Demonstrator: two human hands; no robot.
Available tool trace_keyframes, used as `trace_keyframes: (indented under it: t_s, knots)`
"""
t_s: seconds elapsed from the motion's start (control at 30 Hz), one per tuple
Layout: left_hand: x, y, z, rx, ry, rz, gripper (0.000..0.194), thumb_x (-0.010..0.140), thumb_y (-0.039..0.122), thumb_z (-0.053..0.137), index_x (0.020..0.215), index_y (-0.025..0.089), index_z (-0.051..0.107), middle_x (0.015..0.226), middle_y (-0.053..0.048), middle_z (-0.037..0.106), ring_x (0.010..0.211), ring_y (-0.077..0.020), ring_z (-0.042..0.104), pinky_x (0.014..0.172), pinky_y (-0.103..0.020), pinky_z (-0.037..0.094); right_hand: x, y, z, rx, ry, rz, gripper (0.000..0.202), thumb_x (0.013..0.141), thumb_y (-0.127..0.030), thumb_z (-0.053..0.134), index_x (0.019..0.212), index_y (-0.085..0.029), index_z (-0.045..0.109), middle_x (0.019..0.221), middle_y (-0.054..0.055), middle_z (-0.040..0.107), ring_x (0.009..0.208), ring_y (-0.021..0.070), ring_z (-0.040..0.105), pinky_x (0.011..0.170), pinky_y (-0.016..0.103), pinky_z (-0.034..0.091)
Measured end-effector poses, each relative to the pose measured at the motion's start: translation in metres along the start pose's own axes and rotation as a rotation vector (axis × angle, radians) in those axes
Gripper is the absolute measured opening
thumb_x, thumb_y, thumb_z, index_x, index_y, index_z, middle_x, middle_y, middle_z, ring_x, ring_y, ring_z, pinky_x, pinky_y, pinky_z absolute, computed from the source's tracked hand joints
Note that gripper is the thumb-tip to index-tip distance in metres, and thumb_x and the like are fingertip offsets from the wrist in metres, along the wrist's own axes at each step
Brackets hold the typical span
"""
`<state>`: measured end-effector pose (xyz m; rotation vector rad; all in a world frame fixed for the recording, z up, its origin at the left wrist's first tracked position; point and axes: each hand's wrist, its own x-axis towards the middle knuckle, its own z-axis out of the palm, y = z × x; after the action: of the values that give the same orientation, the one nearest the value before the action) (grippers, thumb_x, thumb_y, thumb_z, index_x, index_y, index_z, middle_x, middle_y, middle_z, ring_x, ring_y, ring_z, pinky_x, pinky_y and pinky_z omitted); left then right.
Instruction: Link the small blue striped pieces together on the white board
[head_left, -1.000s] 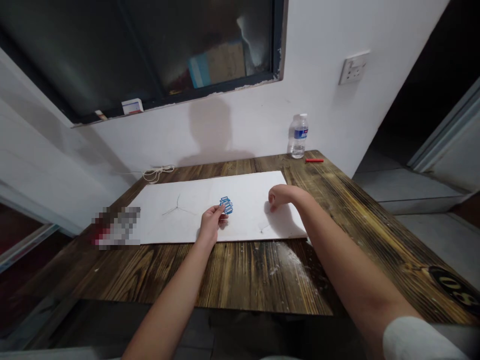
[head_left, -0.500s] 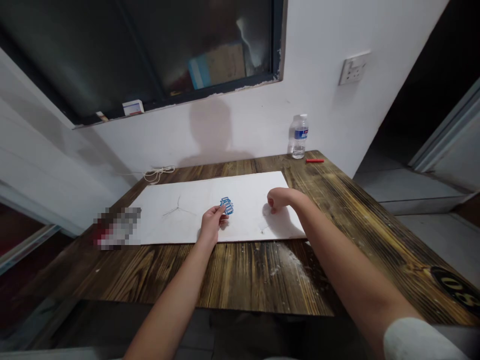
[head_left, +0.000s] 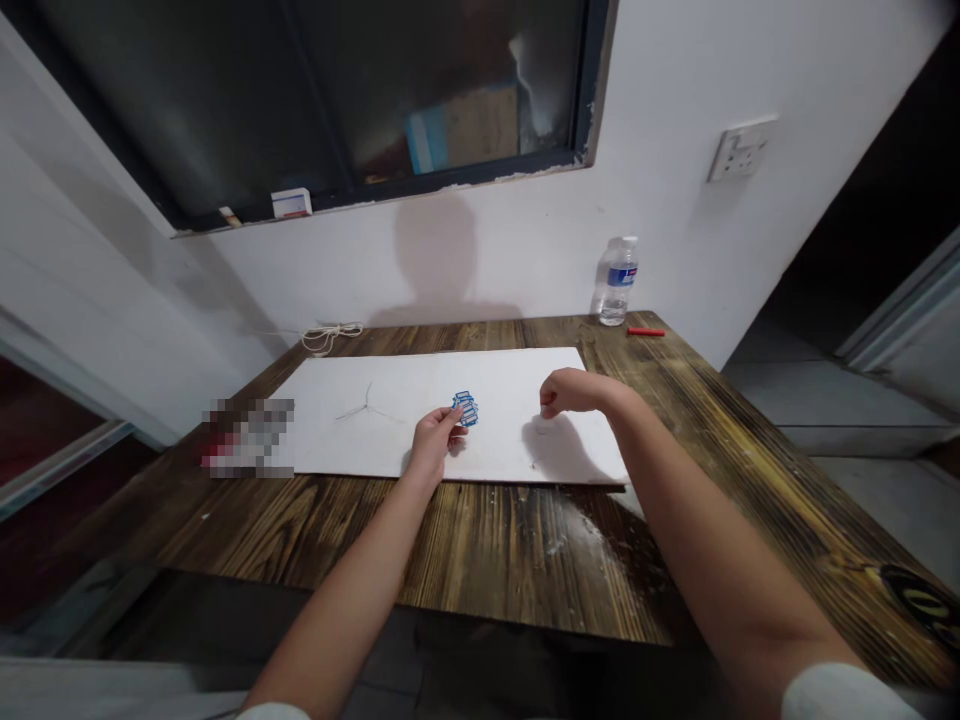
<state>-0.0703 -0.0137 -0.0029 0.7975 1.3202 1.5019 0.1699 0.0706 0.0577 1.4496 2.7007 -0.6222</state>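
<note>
Mid-frame, your left hand (head_left: 433, 440) pinches the blue-patterned cutout (head_left: 469, 408) by its edge, so a slack grip could drop it; whether your curled right hand (head_left: 571, 391) holds anything, I cannot tell.

A small blue-edged piece (head_left: 468, 409) is pinched by the left hand (head_left: 435, 437) over the middle of a white board (head_left: 495, 452), which is laid on the wooden counter (head_left: 465, 540). The right hand (head_left: 568, 391) is held, fingers curled, above the board's right part; whether anything is gripped in it cannot be told. To the left, thin three-branched lines (head_left: 366, 407) are seen on the board. A loosely looped cord (head_left: 334, 331) is laid at the counter's far left, and a bottle (head_left: 619, 287) is stood far right, near a red stick (head_left: 646, 332).
</note>
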Motion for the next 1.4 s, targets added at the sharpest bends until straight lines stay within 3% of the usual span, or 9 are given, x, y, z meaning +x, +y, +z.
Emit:
trace_keyframes:
  t_s: [0.1,0.27,0.4,0.67,1.0,1.2,1.27,1.4]
  knots:
    - [-0.001,0.001,0.0,0.004,-0.006,-0.013,0.039,0.05,0.039,0.08,0.073,0.014,0.061,0.061,-0.002,0.062,0.048,-0.0094,0.055,0.04,-0.018,0.038,0.003,-0.01,0.002,0.037,0.166,-0.079,0.012,0.073,-0.026,0.067,0.081,-0.02,0.072,0.077,0.003,0.069,0.066,0.0141,0.057,0.058,0.024,0.038]
    - [-0.003,0.001,0.001,0.011,-0.011,-0.01,0.042,0.049,0.042,0.08,0.072,0.014,0.06,0.059,-0.002,0.062,0.049,-0.0097,0.055,0.041,-0.017,0.036,0.006,-0.05,0.016,0.128,0.588,-0.307,0.014,0.083,-0.024,0.057,0.085,-0.019,0.07,0.084,0.004,0.066,0.071,0.0131,0.055,0.063,0.023,0.037]
    - [-0.003,0.002,0.0,0.016,-0.012,0.003,0.042,0.05,0.045,0.079,0.073,0.014,0.061,0.065,-0.002,0.064,0.051,-0.0099,0.057,0.044,-0.018,0.036,0.01,-0.079,0.037,0.09,0.782,-0.395,0.017,0.087,-0.023,0.053,0.088,-0.018,0.069,0.085,0.006,0.064,0.078,0.0154,0.054,0.071,0.026,0.036]
    - [-0.004,0.005,-0.002,-0.067,0.008,-0.022,0.039,0.05,0.041,0.079,0.073,0.016,0.06,0.063,0.001,0.061,0.052,-0.009,0.055,0.048,-0.019,0.038,0.018,-0.09,0.064,-0.102,0.721,-0.478,0.019,0.088,-0.025,0.052,0.089,-0.024,0.071,0.088,0.007,0.064,0.083,0.0184,0.052,0.071,0.03,0.033]
    - [-0.004,0.009,-0.002,-0.127,0.007,-0.047,0.044,0.048,0.041,0.082,0.076,0.016,0.059,0.064,0.002,0.06,0.05,-0.0073,0.055,0.047,-0.017,0.036,0.02,-0.085,0.062,0.026,0.741,-0.514,0.019,0.087,-0.026,0.055,0.097,-0.024,0.071,0.088,0.007,0.065,0.08,0.017,0.053,0.073,0.03,0.038]
    - [-0.002,0.006,-0.003,-0.096,0.023,-0.032,0.038,0.053,0.039,0.079,0.076,0.016,0.06,0.063,0.001,0.061,0.05,-0.0077,0.055,0.046,-0.017,0.037,0.015,-0.078,0.048,0.132,0.593,-0.634,0.02,0.087,-0.022,0.054,0.101,-0.024,0.069,0.092,0.006,0.066,0.082,0.015,0.058,0.075,0.027,0.041]
    - [-0.001,0.004,-0.003,-0.081,0.02,-0.025,0.037,0.054,0.038,0.078,0.076,0.015,0.06,0.064,0.0,0.062,0.05,-0.008,0.055,0.044,-0.017,0.036,0.014,-0.066,0.038,0.166,0.547,-0.583,0.02,0.086,-0.02,0.055,0.1,-0.023,0.069,0.093,0.005,0.066,0.083,0.0145,0.059,0.075,0.025,0.042]
    - [0.0,0.003,-0.001,-0.072,0.032,-0.02,0.035,0.053,0.036,0.079,0.075,0.015,0.06,0.062,0.0,0.061,0.049,-0.0084,0.055,0.041,-0.017,0.034,0.014,-0.028,0.018,0.084,0.39,-0.326,0.014,0.079,-0.02,0.061,0.087,-0.021,0.072,0.088,0.004,0.069,0.077,0.0145,0.06,0.072,0.024,0.042]
